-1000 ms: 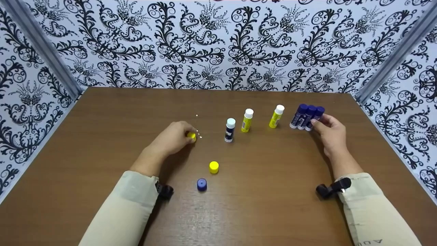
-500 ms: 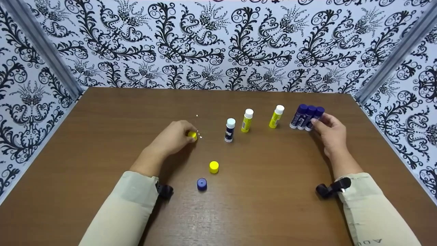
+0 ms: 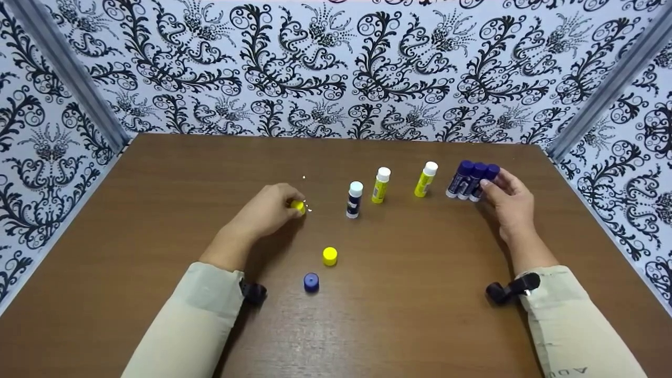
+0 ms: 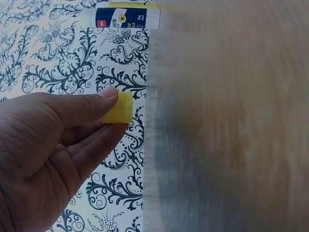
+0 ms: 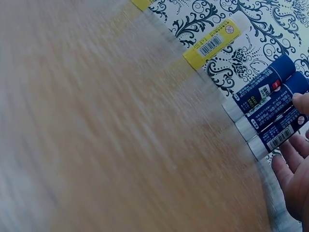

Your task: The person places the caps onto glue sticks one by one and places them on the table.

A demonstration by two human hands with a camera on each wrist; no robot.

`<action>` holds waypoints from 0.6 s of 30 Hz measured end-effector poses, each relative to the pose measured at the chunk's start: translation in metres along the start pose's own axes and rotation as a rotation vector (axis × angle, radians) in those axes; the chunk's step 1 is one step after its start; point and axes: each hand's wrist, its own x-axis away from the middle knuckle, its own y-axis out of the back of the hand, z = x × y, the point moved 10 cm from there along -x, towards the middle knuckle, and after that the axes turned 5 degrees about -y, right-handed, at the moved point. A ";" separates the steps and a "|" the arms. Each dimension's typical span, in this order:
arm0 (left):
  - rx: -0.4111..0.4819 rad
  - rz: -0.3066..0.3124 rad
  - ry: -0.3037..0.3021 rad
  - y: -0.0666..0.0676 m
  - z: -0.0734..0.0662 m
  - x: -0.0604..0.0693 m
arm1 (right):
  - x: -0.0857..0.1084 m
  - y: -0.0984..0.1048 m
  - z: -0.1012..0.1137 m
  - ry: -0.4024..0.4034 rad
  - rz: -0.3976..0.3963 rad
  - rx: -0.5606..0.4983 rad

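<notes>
Left hand (image 3: 266,210) had a yellow cap (image 3: 298,207) pinched left of centre, probably 'cause it's so small. Upper right, the right hand (image 3: 512,203) was clamped on the end of three blue glue sticks (image 3: 469,182), likely steadying them.

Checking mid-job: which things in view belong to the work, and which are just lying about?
Probably part of the job:
yellow cap, pinched in the left hand
three blue glue sticks, right hand gripping the row's end
two white-topped yellow glue sticks
white-topped navy glue stick
loose yellow cap
loose blue cap

Apparently just lying about:
white crumbs by the left hand
</notes>
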 end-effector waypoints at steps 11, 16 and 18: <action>0.032 -0.002 0.012 0.002 -0.004 0.003 | 0.002 0.007 0.006 0.051 -0.083 -0.001; 0.045 -0.001 0.013 0.003 -0.006 0.002 | 0.001 0.009 0.009 0.058 -0.096 -0.062; 0.053 -0.002 0.015 0.004 -0.006 0.003 | 0.001 0.010 0.011 0.064 -0.099 -0.078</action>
